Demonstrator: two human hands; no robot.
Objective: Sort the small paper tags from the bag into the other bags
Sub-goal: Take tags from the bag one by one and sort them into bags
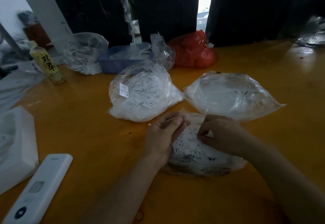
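Observation:
A clear plastic bag [198, 155] full of small white paper tags lies on the orange table [88, 127] right in front of me. My left hand [163, 135] rests at the bag's left edge with fingers curled around the plastic. My right hand [221, 134] is on top of the bag, thumb and forefinger pinching at a tag or the plastic; which one is too blurred to tell. Two more clear bags of tags lie beyond: one in the middle [142, 95] and one to the right [232, 95].
A white remote [40, 186] and a white foam block [15, 146] lie at the near left. A yellow bottle [47, 65], another clear bag [84, 53], a blue basket [119, 60] and a red bag [193, 51] line the back. Dark curtains hang behind.

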